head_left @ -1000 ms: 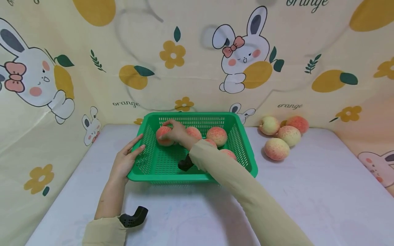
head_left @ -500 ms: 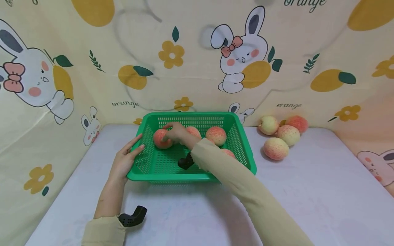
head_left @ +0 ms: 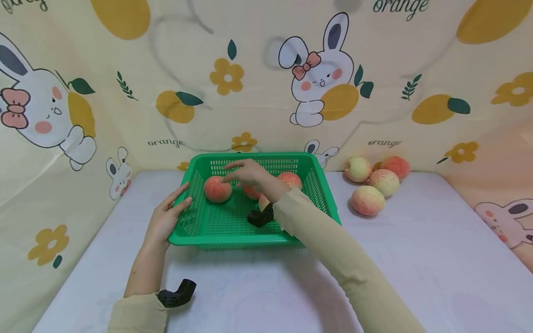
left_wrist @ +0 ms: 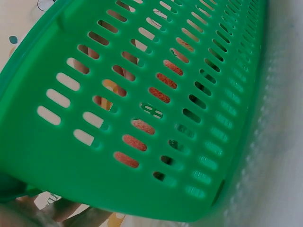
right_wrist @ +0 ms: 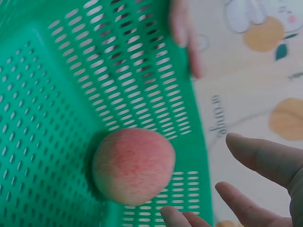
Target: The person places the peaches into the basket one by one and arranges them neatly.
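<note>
In the head view a green slotted plastic basket [head_left: 250,240] stands on the table with several peaches in it. My left hand [head_left: 161,219] rests on its left rim, fingers stretched along the side and thumb tip over the edge. The basket's side wall [left_wrist: 57,156] fills much of the left wrist view. My right hand [head_left: 255,176] is above the basket, holding nothing, fingers extended and spread. A reddish peach [head_left: 218,189] lies in the back left corner, beside those fingers. Another peach [head_left: 290,179] sits farther right; the right hand and sleeve partly hide the others.
On the table right of the basket lies a group of peaches, with a pale one [head_left: 368,200] in front and a red one [head_left: 395,167] at the back. A patterned cloth [head_left: 258,106] hangs close behind the basket. Black wrist devices [head_left: 179,293] are on both arms.
My right hand has let go of the peach, now in the back left corner, and has lifted and drawn right. The peach shifted slightly left. My left hand stays on the rim.
</note>
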Motion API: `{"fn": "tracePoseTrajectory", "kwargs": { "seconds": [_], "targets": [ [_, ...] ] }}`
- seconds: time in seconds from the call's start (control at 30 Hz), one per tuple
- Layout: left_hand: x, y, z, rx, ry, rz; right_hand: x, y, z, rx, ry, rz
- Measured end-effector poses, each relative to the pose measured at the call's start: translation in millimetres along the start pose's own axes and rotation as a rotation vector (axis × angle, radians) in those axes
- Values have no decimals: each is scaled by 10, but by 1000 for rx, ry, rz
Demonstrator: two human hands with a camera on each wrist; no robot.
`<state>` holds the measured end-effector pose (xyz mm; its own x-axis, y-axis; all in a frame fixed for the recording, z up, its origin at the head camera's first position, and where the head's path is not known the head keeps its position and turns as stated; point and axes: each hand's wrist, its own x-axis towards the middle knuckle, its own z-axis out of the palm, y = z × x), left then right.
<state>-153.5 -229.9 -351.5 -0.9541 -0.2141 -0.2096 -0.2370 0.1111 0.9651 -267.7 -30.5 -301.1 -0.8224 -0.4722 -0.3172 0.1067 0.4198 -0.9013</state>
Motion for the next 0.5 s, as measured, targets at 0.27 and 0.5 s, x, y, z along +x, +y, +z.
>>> {"fn": "tracePoseTrajectory", "kwargs": {
  "seconds": [0.27, 0.5],
  "targets": [
    [6, -8, -7, 14, 10, -9, -237, 3, -139, 117, 52, -52],
    [5, -9, 12, 14, 11, -1, -376, 23, -262, 141, 62, -70]
  ]
}}
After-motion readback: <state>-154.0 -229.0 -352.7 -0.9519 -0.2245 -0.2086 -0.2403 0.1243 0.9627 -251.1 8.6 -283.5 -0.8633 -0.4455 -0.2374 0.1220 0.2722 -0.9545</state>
